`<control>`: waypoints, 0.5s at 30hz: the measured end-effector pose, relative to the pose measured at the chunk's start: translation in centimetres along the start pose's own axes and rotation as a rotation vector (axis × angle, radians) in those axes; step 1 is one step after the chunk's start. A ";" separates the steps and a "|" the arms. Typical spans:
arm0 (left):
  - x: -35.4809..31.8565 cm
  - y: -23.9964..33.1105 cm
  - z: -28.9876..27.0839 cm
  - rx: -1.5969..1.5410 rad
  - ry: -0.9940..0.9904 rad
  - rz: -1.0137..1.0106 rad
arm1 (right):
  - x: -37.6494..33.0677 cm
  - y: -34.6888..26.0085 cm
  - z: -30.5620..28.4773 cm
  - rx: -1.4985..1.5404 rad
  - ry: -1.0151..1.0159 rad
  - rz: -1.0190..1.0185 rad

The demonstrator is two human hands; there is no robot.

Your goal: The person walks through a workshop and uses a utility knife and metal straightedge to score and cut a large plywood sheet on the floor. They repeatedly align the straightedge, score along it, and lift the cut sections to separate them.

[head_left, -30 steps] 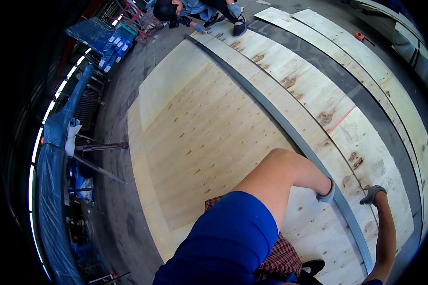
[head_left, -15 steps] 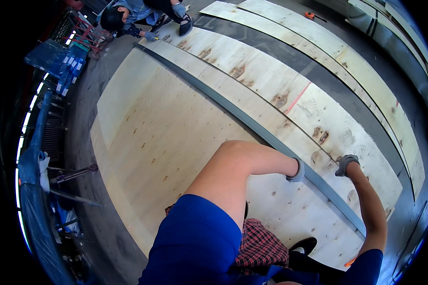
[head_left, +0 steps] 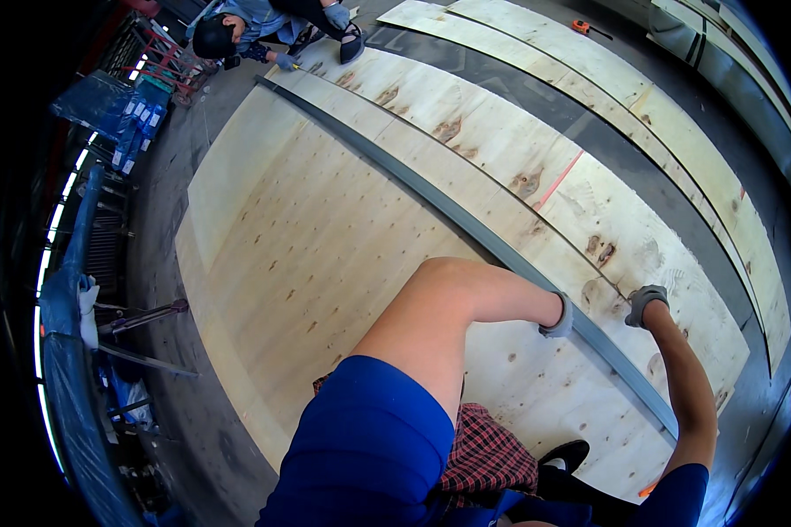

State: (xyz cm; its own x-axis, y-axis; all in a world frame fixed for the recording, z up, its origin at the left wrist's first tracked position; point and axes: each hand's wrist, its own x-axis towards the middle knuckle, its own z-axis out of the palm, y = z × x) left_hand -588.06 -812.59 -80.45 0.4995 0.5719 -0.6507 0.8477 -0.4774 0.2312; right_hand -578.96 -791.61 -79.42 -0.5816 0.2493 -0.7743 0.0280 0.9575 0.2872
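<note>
My left hand (head_left: 556, 316), in a grey glove, rests against a long grey metal bar (head_left: 448, 206) that lies across the pale plywood sheet (head_left: 325, 255). Its fingers are hidden behind the wrist. Farther right, my right hand (head_left: 647, 306), gloved too, is curled down at the near end of a dark straight line that runs along the plywood. What its fingers close on, if anything, is hidden. At the line's far end a crouching co-worker (head_left: 246, 31) reaches a gloved hand (head_left: 286, 61) to it, with something small and yellow at the fingers.
More plywood strips (head_left: 580, 83) lie beyond a dark gap on the right, with an orange tool (head_left: 580, 26) near their far edge. Stacked metal sheets (head_left: 729, 70) stand at the far right. Blue wrapped goods (head_left: 66, 369) and a red trolley (head_left: 171, 61) are at left.
The whole view has shifted slightly to the right. Both my hands keep about the same places on the bar and the plywood.
</note>
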 end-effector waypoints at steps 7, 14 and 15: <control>0.4 -0.1 -0.1 0.000 0.018 0.010 | -0.1 0.6 0.2 0.030 0.006 -0.011; 0.8 -0.2 -0.2 0.012 0.018 0.011 | -0.3 1.1 0.2 0.064 -0.011 0.001; 0.8 -0.2 0.0 0.012 0.018 0.010 | -0.1 1.1 0.3 0.068 -0.005 -0.004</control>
State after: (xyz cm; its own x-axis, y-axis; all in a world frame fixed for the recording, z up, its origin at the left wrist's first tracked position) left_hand -587.85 -811.99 -81.03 0.5112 0.5788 -0.6354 0.8406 -0.4910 0.2290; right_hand -578.61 -790.55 -79.17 -0.5776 0.2457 -0.7784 0.0812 0.9662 0.2447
